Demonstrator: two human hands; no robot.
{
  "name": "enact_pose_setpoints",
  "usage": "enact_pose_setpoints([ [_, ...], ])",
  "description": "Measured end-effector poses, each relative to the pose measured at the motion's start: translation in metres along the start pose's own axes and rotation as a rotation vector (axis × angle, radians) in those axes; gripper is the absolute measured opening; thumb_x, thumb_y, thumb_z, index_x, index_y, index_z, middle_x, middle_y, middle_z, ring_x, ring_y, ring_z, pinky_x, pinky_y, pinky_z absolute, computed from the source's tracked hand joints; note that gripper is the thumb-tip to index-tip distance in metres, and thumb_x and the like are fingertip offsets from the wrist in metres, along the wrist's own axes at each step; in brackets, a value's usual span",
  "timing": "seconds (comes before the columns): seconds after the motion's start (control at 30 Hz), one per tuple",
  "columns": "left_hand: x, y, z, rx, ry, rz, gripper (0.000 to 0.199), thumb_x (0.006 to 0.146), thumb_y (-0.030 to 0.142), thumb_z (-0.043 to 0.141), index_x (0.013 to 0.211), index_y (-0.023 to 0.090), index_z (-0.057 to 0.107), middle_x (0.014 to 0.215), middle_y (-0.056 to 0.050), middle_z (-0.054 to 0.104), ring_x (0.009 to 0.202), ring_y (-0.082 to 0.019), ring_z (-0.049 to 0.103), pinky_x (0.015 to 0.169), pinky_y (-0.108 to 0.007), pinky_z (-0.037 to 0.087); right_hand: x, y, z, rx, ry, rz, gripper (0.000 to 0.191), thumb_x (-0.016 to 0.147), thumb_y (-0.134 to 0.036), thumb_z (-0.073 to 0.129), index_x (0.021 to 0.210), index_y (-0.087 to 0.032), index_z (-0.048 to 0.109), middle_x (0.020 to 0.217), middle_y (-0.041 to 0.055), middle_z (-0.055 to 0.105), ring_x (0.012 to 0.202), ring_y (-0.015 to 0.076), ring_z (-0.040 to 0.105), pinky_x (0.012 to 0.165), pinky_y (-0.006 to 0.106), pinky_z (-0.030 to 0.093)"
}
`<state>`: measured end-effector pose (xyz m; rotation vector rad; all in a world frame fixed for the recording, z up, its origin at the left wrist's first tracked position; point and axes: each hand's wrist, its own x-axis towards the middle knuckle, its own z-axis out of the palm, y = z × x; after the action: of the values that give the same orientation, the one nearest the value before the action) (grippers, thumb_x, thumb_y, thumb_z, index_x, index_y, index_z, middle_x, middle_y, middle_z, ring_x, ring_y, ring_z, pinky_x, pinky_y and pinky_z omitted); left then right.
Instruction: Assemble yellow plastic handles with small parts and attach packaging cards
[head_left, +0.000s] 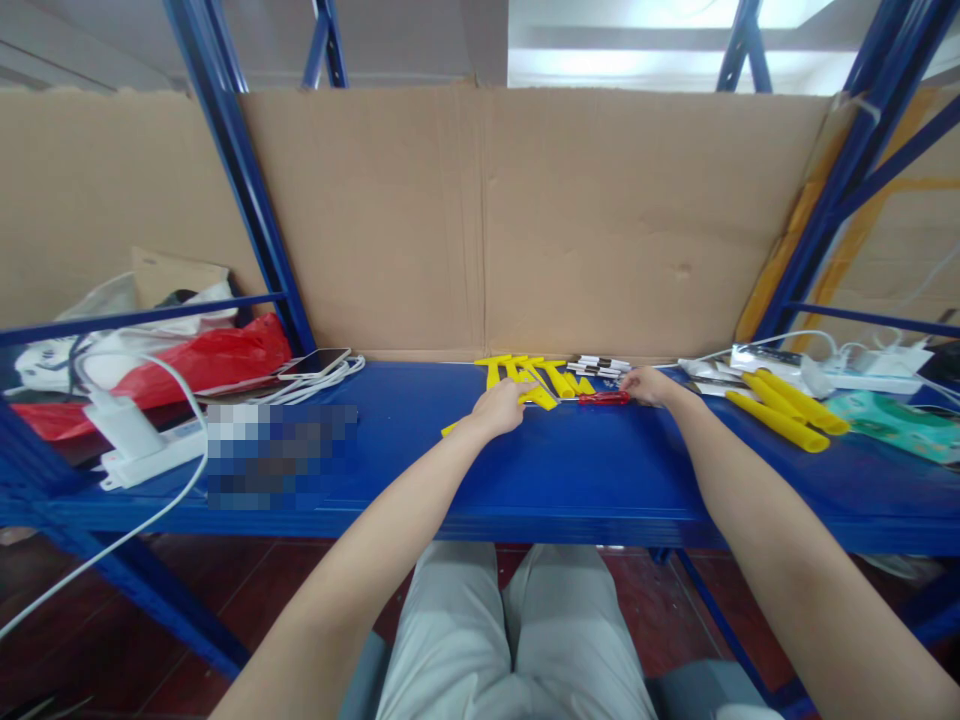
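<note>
My left hand (501, 405) is over the blue shelf (420, 450) near its middle, fingers closed around part of a yellow piece (541, 399). Several yellow T-shaped pieces (556, 378) lie just behind it. My right hand (646, 385) is at the right end of a red tool (604, 398); its fingertips are together, and what they hold is too small to make out. Black-and-white markers (600, 366) lie in a pile behind the red tool, near the cardboard.
A cardboard panel (585, 220) stands along the back. At the right are yellow tubes (780, 415), a green packet (896, 425) and a power strip (870, 370). A red bag (202, 360), phone (315, 363), white cables (322, 380) and white charger (124, 425) sit left.
</note>
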<state>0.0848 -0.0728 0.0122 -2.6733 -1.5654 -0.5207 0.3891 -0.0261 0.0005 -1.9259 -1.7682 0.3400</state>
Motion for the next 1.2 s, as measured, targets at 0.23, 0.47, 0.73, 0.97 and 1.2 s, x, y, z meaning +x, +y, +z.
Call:
enact_pose_setpoints([
  [0.23,0.0,-0.001,0.0,0.002,0.006,0.006,0.052,0.086,0.015,0.05,0.137,0.026,0.052,0.127,-0.009,0.061,0.117,-0.025,0.057,0.099,-0.032,0.043,-0.012,-0.002,-0.01,0.084,-0.015,0.001,0.011,0.069,-0.007,0.054,0.061,-0.015,0.057,0.038,-0.0053,0.046,0.035,0.007,0.04,0.041,0.019,0.035],
  [0.47,-0.001,0.0,-0.001,-0.003,0.009,0.007,0.051,0.086,0.015,0.051,0.136,0.026,0.053,0.127,-0.008,0.061,0.118,-0.024,0.056,0.1,-0.033,0.043,-0.012,-0.005,-0.013,-0.014,0.039,-0.036,0.011,0.067,-0.007,0.058,0.058,-0.014,0.059,0.046,-0.0024,0.054,0.045,0.0098,0.05,0.049,0.02,0.04],
  [0.73,0.0,0.0,0.0,-0.012,0.005,0.011,0.052,0.086,0.015,0.051,0.136,0.024,0.052,0.129,-0.008,0.06,0.12,-0.023,0.055,0.101,-0.031,0.043,-0.01,-0.006,-0.015,-0.077,-0.046,-0.028,0.005,0.064,-0.012,0.066,0.067,-0.014,0.063,0.048,-0.0039,0.054,0.048,0.0098,0.052,0.049,0.019,0.04],
  [0.97,0.0,-0.001,0.0,-0.008,-0.008,0.005,0.052,0.086,0.016,0.052,0.137,0.026,0.051,0.127,-0.008,0.061,0.118,-0.023,0.056,0.101,-0.033,0.043,-0.009,-0.003,-0.022,-0.24,-0.079,-0.039,0.025,0.058,-0.019,0.075,0.081,-0.016,0.067,0.058,-0.003,0.06,0.055,0.0129,0.057,0.049,0.02,0.042],
  [1.2,-0.002,0.002,-0.003,0.0,-0.02,-0.003,0.05,0.087,0.017,0.052,0.136,0.026,0.052,0.128,-0.009,0.061,0.118,-0.024,0.057,0.101,-0.033,0.043,-0.007,-0.003,-0.021,-0.232,-0.101,-0.049,0.022,0.059,-0.019,0.074,0.08,-0.015,0.07,0.065,-0.0001,0.063,0.06,0.0147,0.059,0.056,0.022,0.046],
])
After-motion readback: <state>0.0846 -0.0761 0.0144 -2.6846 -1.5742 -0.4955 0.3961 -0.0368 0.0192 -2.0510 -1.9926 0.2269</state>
